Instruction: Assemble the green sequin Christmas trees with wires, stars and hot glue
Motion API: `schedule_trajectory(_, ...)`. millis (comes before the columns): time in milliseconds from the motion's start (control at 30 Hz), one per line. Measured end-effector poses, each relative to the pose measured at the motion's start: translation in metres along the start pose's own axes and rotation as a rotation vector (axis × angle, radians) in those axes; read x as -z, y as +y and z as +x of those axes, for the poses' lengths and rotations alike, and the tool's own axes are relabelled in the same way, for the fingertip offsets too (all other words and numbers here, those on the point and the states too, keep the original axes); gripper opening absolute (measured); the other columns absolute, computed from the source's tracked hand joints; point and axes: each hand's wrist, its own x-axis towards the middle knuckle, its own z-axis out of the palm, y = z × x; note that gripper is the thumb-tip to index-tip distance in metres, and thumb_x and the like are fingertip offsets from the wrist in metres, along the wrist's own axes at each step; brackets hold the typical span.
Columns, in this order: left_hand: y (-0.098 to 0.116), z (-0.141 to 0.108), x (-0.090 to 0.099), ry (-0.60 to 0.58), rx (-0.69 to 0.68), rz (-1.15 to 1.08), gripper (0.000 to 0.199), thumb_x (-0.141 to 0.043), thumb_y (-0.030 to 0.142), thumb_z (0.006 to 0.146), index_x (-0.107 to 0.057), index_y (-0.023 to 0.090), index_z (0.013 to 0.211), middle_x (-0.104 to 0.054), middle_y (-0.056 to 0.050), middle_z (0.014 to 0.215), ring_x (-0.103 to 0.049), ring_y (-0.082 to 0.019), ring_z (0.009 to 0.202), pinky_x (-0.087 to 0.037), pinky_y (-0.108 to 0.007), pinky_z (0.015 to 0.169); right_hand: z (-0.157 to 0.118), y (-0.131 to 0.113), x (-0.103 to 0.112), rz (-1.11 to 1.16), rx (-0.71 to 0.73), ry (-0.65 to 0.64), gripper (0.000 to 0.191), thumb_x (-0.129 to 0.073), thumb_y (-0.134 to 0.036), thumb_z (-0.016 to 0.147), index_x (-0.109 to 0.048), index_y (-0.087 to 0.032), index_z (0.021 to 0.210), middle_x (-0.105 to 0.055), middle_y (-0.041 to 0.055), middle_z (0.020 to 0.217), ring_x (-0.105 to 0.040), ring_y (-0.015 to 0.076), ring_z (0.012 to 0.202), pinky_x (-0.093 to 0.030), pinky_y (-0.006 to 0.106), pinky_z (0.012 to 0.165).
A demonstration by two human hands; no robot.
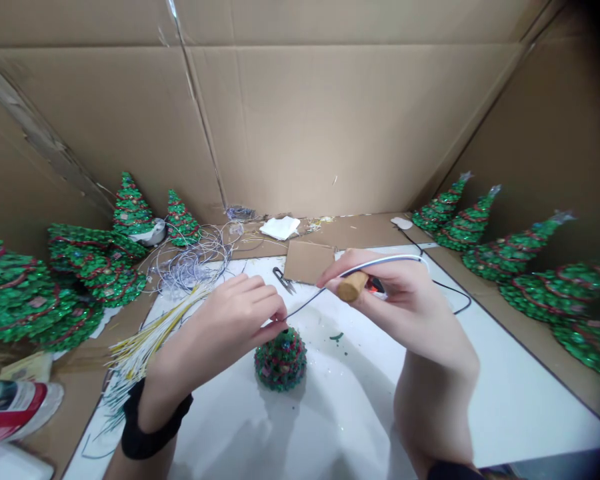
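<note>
A small green Christmas tree (pixel 281 365) with red garland stands upright on the white board, its top just under my left hand (pixel 250 310). The fingertips of that hand pinch the near end of a thin dark wire (pixel 306 305). From there the wire slants up to my right hand (pixel 395 287), whose thumb and fingers close round it. The same hand grips a tool with a round wooden handle (pixel 351 288), its end facing me; the rest is mostly hidden. A white-and-blue strand of wire (pixel 380 259) runs over the back of this hand.
Thread snips (pixel 283 280) lie beside a cardboard square (pixel 310 261). Tangled white wire (pixel 195 260) and yellow-white strands (pixel 165 327) spread at left. Finished trees line both sides, including one tree (pixel 515 243) at right. A black cord (pixel 460 293) curves on the right. Cardboard walls (pixel 350 120) enclose the table.
</note>
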Motion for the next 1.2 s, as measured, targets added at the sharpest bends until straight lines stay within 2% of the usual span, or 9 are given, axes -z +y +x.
schedule_trajectory(233, 0.01, 0.005, -0.008, 0.073, -0.134, 0.185, 0.017, -0.048, 0.021, 0.091, -0.054, 0.017, 0.075, -0.055, 0.0, 0.072, -0.047, -0.016, 0.067, -0.033, -0.029, 0.063, -0.003, -0.005, 0.0, 0.033, 0.054, -0.049, 0.016, -0.053, -0.013, 0.086, -0.066, -0.02, 0.079, -0.067, 0.0022, 0.076, -0.06, 0.0133, 0.069, -0.047, 0.025, 0.061)
schedule_trajectory(333, 0.012, 0.004, -0.009, 0.031, -0.104, 0.201, 0.017, -0.047, 0.019, 0.091, -0.055, 0.017, 0.076, -0.055, -0.001, 0.072, -0.047, -0.016, 0.067, -0.034, -0.03, 0.063, -0.004, -0.007, -0.003, 0.024, 0.058, -0.083, 0.015, -0.054, -0.014, 0.086, -0.066, -0.021, 0.08, -0.068, 0.0019, 0.076, -0.06, 0.0134, 0.068, -0.047, 0.026, 0.062)
schedule_trajectory(433, 0.006, 0.001, -0.008, -0.046, -0.033, 0.11, 0.013, -0.049, 0.022, 0.091, -0.057, 0.017, 0.082, -0.058, 0.0, 0.075, -0.05, -0.016, 0.07, -0.035, -0.031, 0.066, -0.003, -0.008, -0.004, 0.004, 0.035, -0.112, 0.016, -0.053, -0.015, 0.087, -0.066, -0.021, 0.082, -0.068, 0.0023, 0.077, -0.06, 0.014, 0.07, -0.047, 0.026, 0.062)
schedule_trajectory(533, -0.003, -0.001, -0.002, -0.085, -0.027, -0.064, 0.012, -0.054, 0.031, 0.09, -0.059, 0.02, 0.086, -0.06, 0.002, 0.078, -0.053, -0.015, 0.074, -0.035, -0.028, 0.068, -0.004, -0.008, -0.004, -0.015, 0.028, -0.125, 0.017, -0.051, -0.016, 0.087, -0.066, -0.022, 0.083, -0.068, 0.0029, 0.079, -0.061, 0.0146, 0.071, -0.047, 0.026, 0.062)
schedule_trajectory(633, -0.006, -0.002, 0.007, -0.034, -0.031, -0.163, 0.015, -0.057, 0.036, 0.088, -0.06, 0.022, 0.091, -0.062, 0.001, 0.08, -0.054, -0.014, 0.076, -0.035, -0.027, 0.069, -0.005, -0.007, -0.003, -0.052, 0.032, -0.104, 0.015, -0.052, -0.016, 0.087, -0.066, -0.022, 0.084, -0.068, 0.0028, 0.08, -0.06, 0.0142, 0.07, -0.046, 0.025, 0.061)
schedule_trajectory(800, -0.001, -0.002, 0.009, 0.051, -0.052, -0.194, 0.012, -0.051, 0.027, 0.092, -0.06, 0.02, 0.088, -0.061, 0.0, 0.076, -0.053, -0.014, 0.075, -0.034, -0.026, 0.069, -0.005, -0.007, -0.003, -0.126, 0.052, -0.076, 0.014, -0.052, -0.015, 0.087, -0.065, -0.022, 0.084, -0.066, 0.0014, 0.077, -0.058, 0.0135, 0.069, -0.043, 0.024, 0.061)
schedule_trajectory(867, 0.0, -0.001, 0.005, 0.022, -0.036, -0.182, 0.013, -0.05, 0.025, 0.092, -0.059, 0.02, 0.084, -0.06, 0.001, 0.076, -0.053, -0.014, 0.074, -0.034, -0.026, 0.069, -0.003, -0.007, -0.005, -0.139, 0.066, -0.111, 0.014, -0.052, -0.015, 0.087, -0.064, -0.021, 0.084, -0.065, 0.0013, 0.076, -0.057, 0.0134, 0.069, -0.042, 0.024, 0.061)
schedule_trajectory(1033, -0.002, 0.0, 0.001, -0.113, 0.022, -0.211, 0.015, -0.05, 0.029, 0.092, -0.061, 0.02, 0.086, -0.061, 0.001, 0.077, -0.054, -0.014, 0.075, -0.036, -0.026, 0.069, -0.001, -0.004, -0.009, -0.172, 0.053, -0.294, 0.016, -0.049, -0.015, 0.089, -0.063, -0.019, 0.083, -0.064, 0.002, 0.076, -0.056, 0.0131, 0.069, -0.04, 0.023, 0.064)
schedule_trajectory(1200, -0.003, -0.004, 0.007, 0.015, 0.058, -0.3, 0.013, -0.054, 0.029, 0.09, -0.06, 0.023, 0.099, -0.064, 0.001, 0.085, -0.056, -0.013, 0.08, -0.039, -0.024, 0.072, 0.0, -0.003, -0.011, -0.209, -0.014, -0.341, 0.014, -0.049, -0.018, 0.09, -0.062, -0.019, 0.084, -0.063, 0.0015, 0.077, -0.056, 0.0132, 0.071, -0.039, 0.023, 0.065)
